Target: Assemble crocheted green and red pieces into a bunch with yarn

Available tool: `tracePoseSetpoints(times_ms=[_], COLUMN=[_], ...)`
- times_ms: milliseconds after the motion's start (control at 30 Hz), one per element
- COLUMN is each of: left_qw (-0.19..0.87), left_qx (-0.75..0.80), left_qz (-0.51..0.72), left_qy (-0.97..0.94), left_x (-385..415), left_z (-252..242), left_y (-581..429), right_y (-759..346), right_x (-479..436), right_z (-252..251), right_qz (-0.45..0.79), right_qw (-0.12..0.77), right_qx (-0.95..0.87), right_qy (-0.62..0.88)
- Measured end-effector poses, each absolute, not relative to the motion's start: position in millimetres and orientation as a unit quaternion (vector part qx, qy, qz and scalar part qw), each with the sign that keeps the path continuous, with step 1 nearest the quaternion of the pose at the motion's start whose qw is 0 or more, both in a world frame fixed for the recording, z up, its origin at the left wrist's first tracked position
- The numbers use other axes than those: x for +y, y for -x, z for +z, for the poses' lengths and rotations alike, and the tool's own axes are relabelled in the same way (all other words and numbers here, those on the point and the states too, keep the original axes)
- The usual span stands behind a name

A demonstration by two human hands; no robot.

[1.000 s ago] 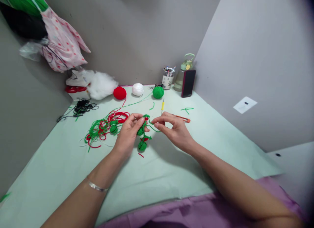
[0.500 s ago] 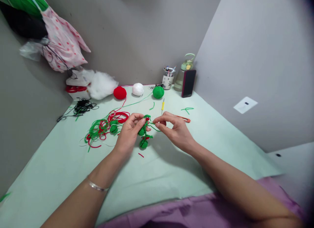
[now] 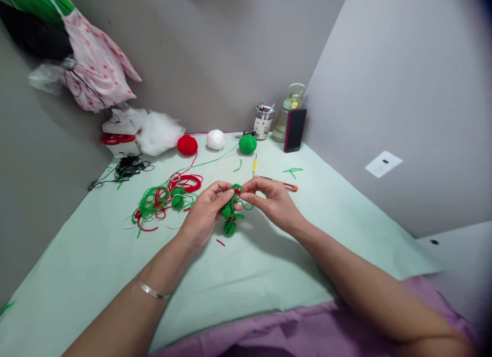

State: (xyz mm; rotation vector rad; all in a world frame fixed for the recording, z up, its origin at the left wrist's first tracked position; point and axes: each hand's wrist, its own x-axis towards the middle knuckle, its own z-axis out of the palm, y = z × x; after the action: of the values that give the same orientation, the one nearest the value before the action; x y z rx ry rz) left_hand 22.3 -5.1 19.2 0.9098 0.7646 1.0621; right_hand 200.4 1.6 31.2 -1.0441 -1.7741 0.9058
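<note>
My left hand (image 3: 205, 209) is closed on a small green and red crochet piece (image 3: 227, 210), holding it above the table. Its lower end hangs below my fingers as a round green ball with a dark line across it. My right hand (image 3: 273, 201) pinches at the red upper part of the piece, thumb and forefinger together. What sits between those fingertips is too small to make out. A loop of green yarn (image 3: 248, 207) curves between the two hands.
Tangled red, green and white yarn (image 3: 154, 203) lies left of my hands, near a second green ball (image 3: 178, 198). Behind are red (image 3: 187, 145), white (image 3: 216, 139) and green yarn balls (image 3: 247, 144), a yellow-handled crochet hook (image 3: 254, 165), an orange cutter (image 3: 290, 187) and a phone (image 3: 295, 130).
Both hands have come closer together; the left moved slightly right with the crochet piece. The thin pale tip seen at my right fingertips is now hidden against the piece.
</note>
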Motion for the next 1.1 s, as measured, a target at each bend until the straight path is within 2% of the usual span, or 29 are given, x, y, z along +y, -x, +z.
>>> tracePoseSetpoints(times_ms=[267,433,600,733,800,1000,1100], left_qw=[0.669,0.68,0.674,0.673,0.674,0.661,0.651], left_qx=[0.379,0.374,0.383,0.384,0.382,0.392,0.403], left_qz=[0.484,0.48,0.49,0.49,0.486,0.477,0.472], left_qy=[-0.419,-0.41,-0.398,-0.399,-0.405,-0.427,-0.437], left_x=[-6,-6,-5,-5,-6,-4,-4], left_z=[17,19,20,19,18,14,10], left_y=[-24,-24,-23,-24,-24,-24,-24], right_y=[-200,-206,-207,-203,-202,-203,-207], right_x=[1,11,10,3,2,5,6], right_z=[31,26,27,29,29,30,32], right_qz=[0.349,0.437,0.296,0.323,0.326,0.38,0.296], right_qw=[0.433,0.436,0.46,0.385,0.375,0.409,0.448], right_qx=[-0.716,-0.65,-0.692,-0.747,-0.75,-0.712,-0.731], right_qy=[0.422,0.443,0.471,0.434,0.436,0.427,0.421])
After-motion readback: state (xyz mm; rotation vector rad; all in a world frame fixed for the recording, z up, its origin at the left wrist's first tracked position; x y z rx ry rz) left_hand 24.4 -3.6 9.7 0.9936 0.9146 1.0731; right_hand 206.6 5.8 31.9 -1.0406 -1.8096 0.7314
